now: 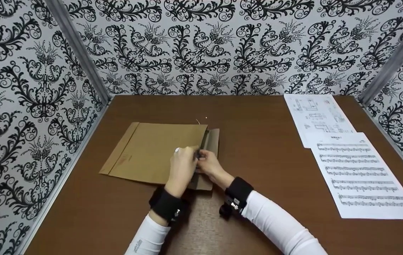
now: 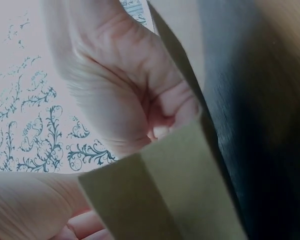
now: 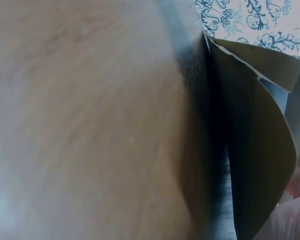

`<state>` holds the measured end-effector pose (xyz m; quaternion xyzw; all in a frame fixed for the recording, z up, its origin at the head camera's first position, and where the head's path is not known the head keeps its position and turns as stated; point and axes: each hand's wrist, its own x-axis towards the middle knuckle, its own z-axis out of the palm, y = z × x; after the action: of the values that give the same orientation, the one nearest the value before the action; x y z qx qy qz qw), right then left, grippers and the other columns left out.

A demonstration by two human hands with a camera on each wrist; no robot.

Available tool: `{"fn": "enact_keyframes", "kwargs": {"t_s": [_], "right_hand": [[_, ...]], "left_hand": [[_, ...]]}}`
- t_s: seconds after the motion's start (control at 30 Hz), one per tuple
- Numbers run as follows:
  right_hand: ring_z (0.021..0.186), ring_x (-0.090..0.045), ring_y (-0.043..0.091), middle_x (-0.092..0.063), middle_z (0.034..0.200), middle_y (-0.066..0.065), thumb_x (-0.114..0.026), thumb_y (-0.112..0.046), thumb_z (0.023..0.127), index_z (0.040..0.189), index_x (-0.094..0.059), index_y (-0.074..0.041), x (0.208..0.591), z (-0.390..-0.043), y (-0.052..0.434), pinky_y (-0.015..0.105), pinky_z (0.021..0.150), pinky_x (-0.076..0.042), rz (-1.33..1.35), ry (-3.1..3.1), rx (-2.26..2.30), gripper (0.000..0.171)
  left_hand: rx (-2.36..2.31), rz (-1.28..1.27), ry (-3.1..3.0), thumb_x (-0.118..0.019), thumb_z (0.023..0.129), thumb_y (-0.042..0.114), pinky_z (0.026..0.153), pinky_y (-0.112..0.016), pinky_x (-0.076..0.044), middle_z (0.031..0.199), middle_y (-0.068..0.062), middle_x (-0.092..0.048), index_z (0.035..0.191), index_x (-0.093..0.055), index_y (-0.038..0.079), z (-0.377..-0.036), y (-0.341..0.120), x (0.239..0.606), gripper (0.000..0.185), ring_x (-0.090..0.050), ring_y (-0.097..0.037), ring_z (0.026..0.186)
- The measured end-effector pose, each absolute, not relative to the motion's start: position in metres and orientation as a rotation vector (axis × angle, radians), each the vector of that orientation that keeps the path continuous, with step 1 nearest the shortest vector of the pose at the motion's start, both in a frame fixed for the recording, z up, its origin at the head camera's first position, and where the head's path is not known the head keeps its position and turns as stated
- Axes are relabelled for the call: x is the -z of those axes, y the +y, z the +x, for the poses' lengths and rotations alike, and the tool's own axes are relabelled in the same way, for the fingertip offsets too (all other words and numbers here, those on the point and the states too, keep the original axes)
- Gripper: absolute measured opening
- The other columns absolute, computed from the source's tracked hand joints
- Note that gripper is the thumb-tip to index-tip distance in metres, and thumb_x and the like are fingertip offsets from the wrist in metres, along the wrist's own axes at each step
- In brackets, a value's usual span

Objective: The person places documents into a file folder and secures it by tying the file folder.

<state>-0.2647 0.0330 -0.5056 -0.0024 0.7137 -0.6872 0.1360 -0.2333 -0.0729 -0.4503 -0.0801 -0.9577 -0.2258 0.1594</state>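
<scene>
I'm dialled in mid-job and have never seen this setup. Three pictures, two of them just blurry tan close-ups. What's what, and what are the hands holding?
No machine here: a person works bare-handed, wearing one camera on the head and one on each wrist. The wide picture is the head view. On the brown table lies a tan envelope, its flap end toward the right. The left hand and right hand meet at the flap and appear to pinch its edge. To the right lie two printed sheets: sheet music overlapping a page of drawings. The blurry close-ups are the wrist views, very near the envelope paper; the left one shows curled fingers at the flap.
</scene>
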Motion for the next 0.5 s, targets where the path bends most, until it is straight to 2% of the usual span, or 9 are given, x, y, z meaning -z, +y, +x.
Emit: {"fn": "enact_keyframes", "kwargs": {"t_s": [0.07,0.13,0.23,0.33,0.43,0.5], "right_hand": [[0.110,-0.072,0.032,-0.058,0.139,0.034,-0.049,0.009,0.097,0.151,-0.038,0.012,0.5064,-0.2644,0.0331,0.027,0.081,-0.060,-0.037,2.096,1.964,0.055],[0.112,-0.070,0.031,-0.059,0.139,0.032,-0.047,0.010,0.098,0.149,-0.044,0.010,0.5069,-0.2640,0.0333,0.024,0.081,-0.057,-0.070,2.141,1.936,0.051],[0.098,-0.070,0.017,-0.062,0.136,0.030,-0.047,0.009,0.099,0.146,-0.048,0.009,0.5069,-0.2632,0.0336,0.019,0.076,-0.052,-0.096,2.159,1.926,0.048],[0.078,-0.057,0.005,-0.066,0.126,0.028,-0.047,0.008,0.099,0.143,-0.051,0.009,0.5075,-0.2638,0.0338,0.019,0.069,-0.044,-0.107,2.159,1.923,0.044],[0.065,-0.046,0.005,-0.069,0.108,0.020,-0.047,0.007,0.100,0.141,-0.054,0.008,0.5080,-0.2650,0.0339,0.021,0.066,-0.040,-0.101,2.157,1.912,0.042],[0.067,-0.050,0.005,-0.069,0.106,0.015,-0.049,0.006,0.100,0.139,-0.055,0.008,0.5078,-0.2659,0.0338,0.021,0.068,-0.045,-0.082,2.152,1.900,0.040]], "left_hand": [[0.651,-0.248,-2.725,-0.070,0.086,-0.006,0.067,-0.045,-0.060,0.099,-0.014,-0.080,0.113,-0.079,0.007,-0.2335,-0.0726,0.4503,0.032,-0.073,-0.036,0.085],[0.654,-0.266,-2.715,-0.067,0.086,-0.008,0.066,-0.045,-0.059,0.096,-0.014,-0.080,0.112,-0.079,0.006,-0.2338,-0.0725,0.4502,0.032,-0.073,-0.036,0.083],[0.651,-0.276,-2.700,-0.067,0.084,-0.008,0.064,-0.045,-0.059,0.095,-0.013,-0.080,0.109,-0.080,0.007,-0.2337,-0.0731,0.4500,0.032,-0.073,-0.036,0.083],[0.657,-0.272,-2.697,-0.068,0.083,-0.007,0.065,-0.047,-0.059,0.095,-0.013,-0.080,0.107,-0.080,0.007,-0.2337,-0.0740,0.4501,0.030,-0.073,-0.037,0.085],[0.667,-0.268,-2.706,-0.069,0.084,-0.006,0.066,-0.048,-0.059,0.097,-0.012,-0.080,0.108,-0.080,0.008,-0.2340,-0.0744,0.4502,0.030,-0.074,-0.037,0.086],[0.680,-0.264,-2.718,-0.070,0.084,-0.005,0.067,-0.049,-0.059,0.098,-0.013,-0.080,0.108,-0.079,0.008,-0.2347,-0.0747,0.4512,0.029,-0.074,-0.037,0.087]]}}
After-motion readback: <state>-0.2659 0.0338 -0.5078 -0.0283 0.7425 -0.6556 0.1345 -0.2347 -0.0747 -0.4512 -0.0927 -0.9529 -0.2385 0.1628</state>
